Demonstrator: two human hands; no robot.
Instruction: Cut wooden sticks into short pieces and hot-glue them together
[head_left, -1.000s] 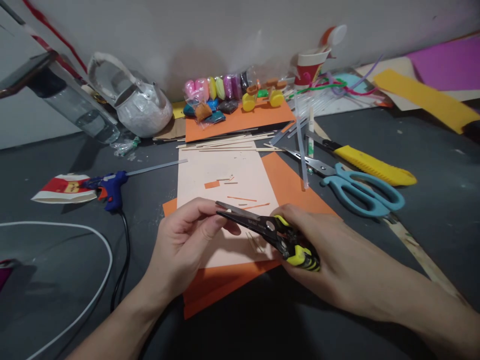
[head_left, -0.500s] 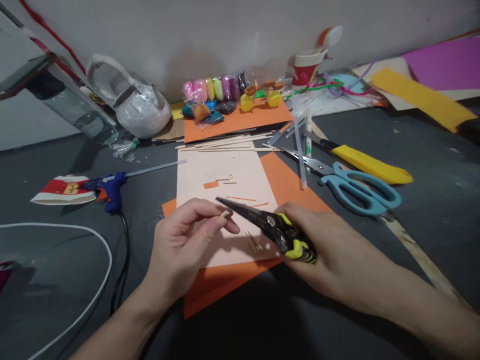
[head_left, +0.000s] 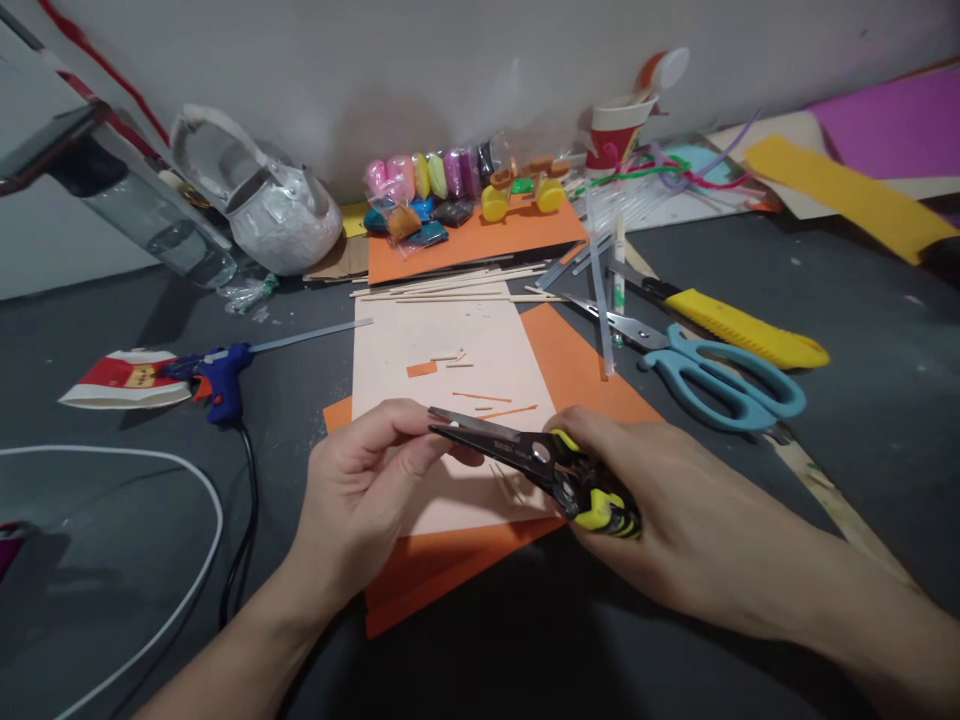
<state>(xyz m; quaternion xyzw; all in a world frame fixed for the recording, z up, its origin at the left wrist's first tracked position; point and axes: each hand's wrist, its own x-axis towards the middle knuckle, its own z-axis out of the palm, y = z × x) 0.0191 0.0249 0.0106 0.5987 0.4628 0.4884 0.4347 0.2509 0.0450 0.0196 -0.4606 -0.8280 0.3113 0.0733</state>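
Note:
My left hand (head_left: 367, 475) is closed in a pinch over the paper, holding a short pale stick piece that is now mostly hidden behind the blades. Black-and-yellow scissors (head_left: 551, 460) are gripped in my right hand (head_left: 660, 500). Their blades are parted a little, with the tips pointing left at my left fingertips. Beneath both hands lies a pale paper sheet (head_left: 439, 325) on top of orange paper (head_left: 585, 355). Short stick bits, thin orange strips (head_left: 482, 397) and a small orange rectangle (head_left: 421, 369) are scattered on the sheet.
Blue-handled scissors (head_left: 724, 380) and a yellow utility knife (head_left: 750, 328) lie to the right. A blue glue gun (head_left: 225, 383) with its cord is at left. Behind stand a silver teapot (head_left: 281, 220), bagged coloured clay (head_left: 427, 180) and a red-white cup (head_left: 615, 135). Long thin sticks (head_left: 450, 288) lie across the sheet's far edge.
The scissors' blades have opened and come over my left fingertips, covering most of the stick piece. My left hand has barely moved.

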